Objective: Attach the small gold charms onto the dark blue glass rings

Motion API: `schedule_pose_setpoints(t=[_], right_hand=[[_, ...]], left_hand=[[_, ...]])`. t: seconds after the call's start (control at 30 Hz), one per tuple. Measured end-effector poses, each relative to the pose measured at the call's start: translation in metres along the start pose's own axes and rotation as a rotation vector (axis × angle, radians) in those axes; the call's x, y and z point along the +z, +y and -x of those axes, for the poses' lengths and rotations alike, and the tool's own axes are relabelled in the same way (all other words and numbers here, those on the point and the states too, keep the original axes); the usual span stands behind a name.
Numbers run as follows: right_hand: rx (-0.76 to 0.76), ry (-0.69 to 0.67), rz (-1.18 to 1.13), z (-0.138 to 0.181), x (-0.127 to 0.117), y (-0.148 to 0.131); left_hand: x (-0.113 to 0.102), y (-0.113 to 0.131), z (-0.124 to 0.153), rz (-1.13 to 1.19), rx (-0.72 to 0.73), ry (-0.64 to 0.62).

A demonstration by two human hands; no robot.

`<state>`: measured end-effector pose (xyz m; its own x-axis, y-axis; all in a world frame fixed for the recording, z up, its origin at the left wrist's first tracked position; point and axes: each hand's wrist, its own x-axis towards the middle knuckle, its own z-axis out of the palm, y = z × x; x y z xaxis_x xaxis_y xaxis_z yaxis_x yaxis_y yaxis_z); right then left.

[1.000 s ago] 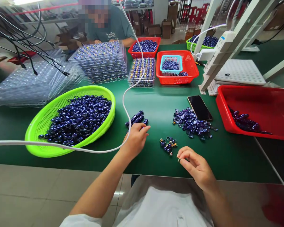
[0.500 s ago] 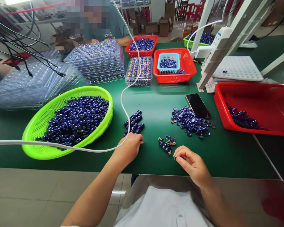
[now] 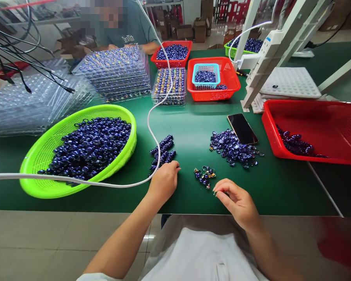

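Note:
My left hand (image 3: pixel 164 181) is closed with its fingertips pinched, just in front of rows of glossy dark-blue rings (image 3: pixel 165 150) lined up on the table. What those fingertips hold, if anything, is hidden. My right hand (image 3: pixel 238 203) pinches a small shiny piece (image 3: pixel 214 193) between thumb and forefinger. Just beyond it lies a small cluster of blue rings with gold-coloured bits (image 3: pixel 204 176). Farther back spreads a heap of flat, shiny blue caps (image 3: pixel 232 146), touching a phone (image 3: pixel 242 128).
A lime-green basket (image 3: pixel 131 144) full of blue rings stands left, crossed by a white cable (image 3: pixel 119 185). To the right is a red basket (image 3: pixel 333 146). Stacked clear trays (image 3: pixel 119 76) and a red basket (image 3: pixel 235 84) stand behind. Another person (image 3: pixel 134 31) sits opposite.
My left hand has shifted slightly right, away from the rows of rings, uncovering more of their near end. My right hand keeps its pinch. The whole view has shifted a little.

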<state>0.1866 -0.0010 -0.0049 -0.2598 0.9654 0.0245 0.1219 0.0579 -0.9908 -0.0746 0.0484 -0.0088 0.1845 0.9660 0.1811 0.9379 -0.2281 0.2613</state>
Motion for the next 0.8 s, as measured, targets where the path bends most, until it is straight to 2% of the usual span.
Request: schedule_pose_setpoints(t=[0.1, 0.17, 0.3, 0.4, 0.5, 0.6, 0.7, 0.8], right_hand=[[-0.027, 0.011, 0.013, 0.000, 0.001, 0.002], [-0.079, 0.030, 0.035, -0.001, 0.004, -0.001], [-0.258, 0.028, 0.123, -0.004, 0.014, -0.010], [-0.408, 0.022, 0.237, -0.006, 0.021, -0.013], [-0.485, 0.082, 0.362, -0.007, 0.023, -0.012], [-0.485, 0.119, 0.432, -0.006, 0.021, -0.010], [-0.446, 0.134, 0.419, -0.003, 0.020, -0.012], [-0.321, 0.108, 0.312, -0.001, 0.018, -0.018]], left_hand=[[-0.004, 0.004, 0.003, 0.173, -0.057, 0.076], [-0.008, 0.014, 0.004, 0.420, -0.144, 0.073], [-0.015, 0.047, 0.005, 1.061, -0.324, -0.132], [-0.014, 0.069, 0.005, 1.325, -0.393, -0.199], [-0.011, 0.079, 0.006, 1.418, -0.395, -0.202], [-0.009, 0.080, 0.009, 1.424, -0.353, -0.246], [-0.005, 0.078, 0.012, 1.395, -0.287, -0.285], [-0.001, 0.075, 0.015, 1.338, -0.242, -0.288]])
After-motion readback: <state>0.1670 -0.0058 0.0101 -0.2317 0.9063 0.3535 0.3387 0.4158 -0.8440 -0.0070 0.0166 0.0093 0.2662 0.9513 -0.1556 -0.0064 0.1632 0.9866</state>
